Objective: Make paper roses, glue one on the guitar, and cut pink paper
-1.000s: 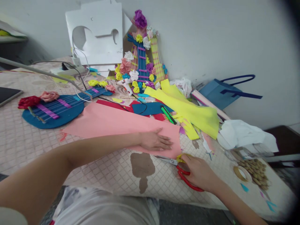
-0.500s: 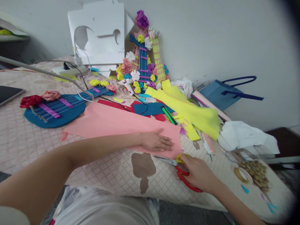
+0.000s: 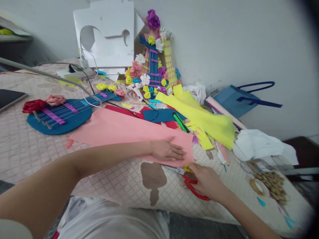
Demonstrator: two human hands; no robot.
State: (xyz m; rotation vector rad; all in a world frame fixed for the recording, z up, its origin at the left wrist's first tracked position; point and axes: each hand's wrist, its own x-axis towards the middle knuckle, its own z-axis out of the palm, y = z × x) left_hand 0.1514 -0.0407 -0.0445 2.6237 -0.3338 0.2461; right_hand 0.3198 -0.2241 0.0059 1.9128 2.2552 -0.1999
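Observation:
A pink sheet [image 3: 119, 127], paper or felt, lies across the middle of the table. My left hand [image 3: 167, 149] rests flat on its right part, fingers stretched out. At the sheet's lower right corner, my right hand [image 3: 208, 181] is closed around scissors [image 3: 191, 187] with red handles. Their metal blades point left along the sheet's near edge; the tips are partly hidden at the sheet. Something yellow is wrapped on the upper handle. Beyond the sheet lie a green cutter knife [image 3: 180, 122], a blue strip [image 3: 159, 115] and a large yellow sheet [image 3: 206, 118].
A blue guitar-shaped craft [image 3: 62, 114] with flowers lies at left. Decorated guitars [image 3: 154, 63] lean on the wall behind a glue gun [image 3: 136, 91]. Peanuts [image 3: 271, 186] and a tape roll [image 3: 258, 186] sit at right. A power strip [image 3: 74, 73] with cords stands back left.
My right hand and the scissors have shifted slightly left and up along the pink sheet's near edge. My left hand stays flat on the sheet. The whole view has shifted slightly.

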